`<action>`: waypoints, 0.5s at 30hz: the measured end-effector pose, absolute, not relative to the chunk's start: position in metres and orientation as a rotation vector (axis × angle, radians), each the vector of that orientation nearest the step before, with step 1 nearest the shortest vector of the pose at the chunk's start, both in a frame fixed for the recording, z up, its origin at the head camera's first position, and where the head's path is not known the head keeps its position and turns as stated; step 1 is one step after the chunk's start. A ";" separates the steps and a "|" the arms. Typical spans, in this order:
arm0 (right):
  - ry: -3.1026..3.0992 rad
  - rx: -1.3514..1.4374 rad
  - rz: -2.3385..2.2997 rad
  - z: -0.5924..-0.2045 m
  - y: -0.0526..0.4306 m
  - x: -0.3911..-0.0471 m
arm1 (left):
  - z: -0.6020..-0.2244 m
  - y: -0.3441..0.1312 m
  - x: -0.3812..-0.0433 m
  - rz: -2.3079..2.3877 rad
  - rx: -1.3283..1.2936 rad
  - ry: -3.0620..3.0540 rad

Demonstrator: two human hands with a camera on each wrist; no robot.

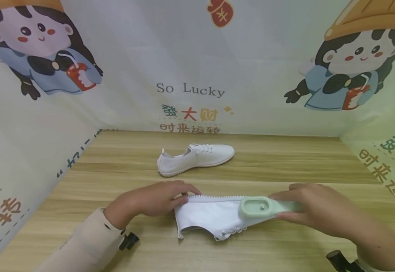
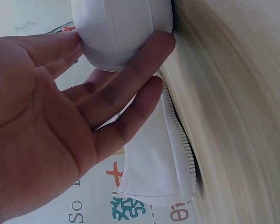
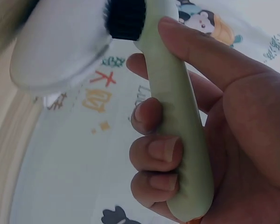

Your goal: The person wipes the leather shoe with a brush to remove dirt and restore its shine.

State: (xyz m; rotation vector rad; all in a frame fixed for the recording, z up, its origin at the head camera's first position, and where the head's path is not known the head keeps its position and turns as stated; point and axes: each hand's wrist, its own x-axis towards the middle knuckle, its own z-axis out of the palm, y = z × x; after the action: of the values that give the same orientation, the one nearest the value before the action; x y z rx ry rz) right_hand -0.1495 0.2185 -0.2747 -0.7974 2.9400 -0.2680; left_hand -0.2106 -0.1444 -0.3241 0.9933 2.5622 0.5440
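A white lace-up shoe [image 1: 207, 213] lies on its side on the wooden surface, sole edge away from me. My left hand [image 1: 160, 198] holds it by the heel; in the left wrist view the thumb and fingers sit on either side of the heel [image 2: 126, 28]. In my right hand [image 1: 323, 207] is a light green brush [image 1: 255, 207], its head over the front part of the shoe. The right wrist view shows my fingers curled round the handle [image 3: 177, 116] and dark bristles [image 3: 126, 18] at the shoe's toe [image 3: 60, 51].
A second white shoe [image 1: 197, 160] stands upright farther back, toe to the right. The wood-grain surface [image 1: 285, 158] is bounded at the back and sides by printed white sheets [image 1: 262, 75] with cartoon figures and lettering.
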 end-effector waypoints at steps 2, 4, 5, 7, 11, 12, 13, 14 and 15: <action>2.928 -0.756 -0.282 -0.273 0.221 -0.149 | -0.324 -0.145 -0.210 0.546 0.996 2.570; 2.911 -0.758 -0.309 -0.273 0.221 -0.150 | -0.324 -0.146 -0.210 0.553 1.001 2.576; 2.905 -0.767 -0.318 -0.273 0.220 -0.150 | -0.324 -0.146 -0.210 0.554 1.002 2.580; 2.899 -0.823 -0.333 -0.274 0.216 -0.150 | -0.324 -0.146 -0.210 0.561 1.002 2.576; 2.903 -0.938 -0.321 -0.278 0.204 -0.151 | -0.327 -0.147 -0.211 0.560 1.004 2.561; 2.905 -0.963 -0.317 -0.280 0.200 -0.151 | -0.327 -0.147 -0.211 0.562 1.007 2.556; 2.909 -0.979 -0.309 -0.281 0.196 -0.152 | -0.328 -0.147 -0.211 0.563 1.009 2.553; 2.916 -0.978 -0.293 -0.282 0.191 -0.152 | -0.328 -0.147 -0.212 0.563 1.012 2.553; 2.922 -0.985 -0.288 -0.283 0.187 -0.153 | -0.328 -0.147 -0.212 0.565 1.013 2.552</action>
State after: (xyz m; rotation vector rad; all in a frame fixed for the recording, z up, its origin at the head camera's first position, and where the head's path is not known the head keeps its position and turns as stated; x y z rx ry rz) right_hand -0.1530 0.1868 -0.2834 -0.9849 2.9218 -0.2876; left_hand -0.2118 -0.1466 -0.3284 1.0133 2.5525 0.5651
